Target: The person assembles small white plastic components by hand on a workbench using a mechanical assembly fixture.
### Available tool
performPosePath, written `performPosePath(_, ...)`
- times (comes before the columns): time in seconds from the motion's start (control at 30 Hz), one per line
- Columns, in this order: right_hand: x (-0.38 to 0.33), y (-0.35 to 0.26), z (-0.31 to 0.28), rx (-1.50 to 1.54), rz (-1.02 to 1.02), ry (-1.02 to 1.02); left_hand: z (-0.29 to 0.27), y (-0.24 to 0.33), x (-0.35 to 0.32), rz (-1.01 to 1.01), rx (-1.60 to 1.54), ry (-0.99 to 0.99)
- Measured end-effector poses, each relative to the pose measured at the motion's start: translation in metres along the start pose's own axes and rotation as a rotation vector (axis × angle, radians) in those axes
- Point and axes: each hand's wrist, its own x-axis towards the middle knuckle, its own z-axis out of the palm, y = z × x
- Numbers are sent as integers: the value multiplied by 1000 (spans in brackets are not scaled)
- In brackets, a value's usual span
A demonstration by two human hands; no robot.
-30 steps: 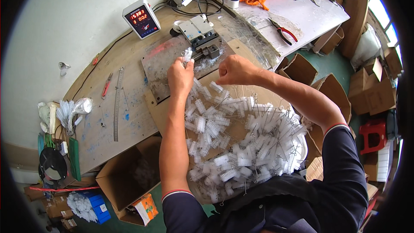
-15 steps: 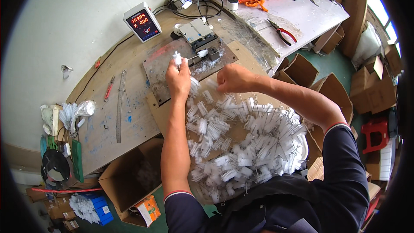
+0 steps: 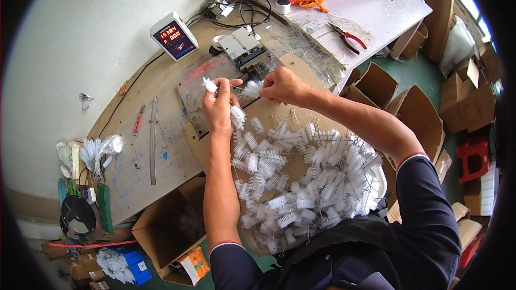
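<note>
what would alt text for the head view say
Seen from above, a person's left hand and right hand hold small white wire-handled brushes over a worn workbench, with a heap of brushes below and a digital counter behind.

Small white bristle brush (image 3: 210,86) on thin wire, horizontal above the heaped white brushes (image 3: 306,180).

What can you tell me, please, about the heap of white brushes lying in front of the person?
The heap of white brushes is a dense pile of small bottle-type brushes, each with a short cylinder of white bristles on a thin twisted-wire stem ending in a loop. They lie tangled, pointing all ways, across the near workbench edge towards the person's lap. The left forearm lies along the pile's left edge; both hands are above its far end.
</note>
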Motion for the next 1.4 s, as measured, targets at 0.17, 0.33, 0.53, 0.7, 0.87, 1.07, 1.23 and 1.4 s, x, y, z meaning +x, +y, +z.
performPosePath(0.17, 12, 5, 3, -210, -104, 192, -26, -11, 12, 0, -114, 84)
performPosePath(0.33, 27, 11, 12, -286, -140, 266, -32, -17, 14, 16, -166, 118)
performPosePath(0.53, 32, 11, 17, -281, -143, 347, -27, -14, 10, -2, -172, 131)
performPosePath(0.7, 34, 8, 19, -206, -99, 335, -26, -12, 10, 2, -153, 119)
performPosePath(0.87, 34, 9, 16, -198, -90, 336, -14, -8, 5, -75, -61, 110)
performPosePath(1.07, 23, 6, 8, -82, -11, 242, -5, -12, 8, 42, 679, 129)
performPosePath(1.23, -3, 3, 0, -169, -120, 74, -9, -21, 18, 225, 965, 128)
performPosePath(1.4, -27, -5, -10, -364, -364, -137, -14, -25, 24, 178, 1021, 94)
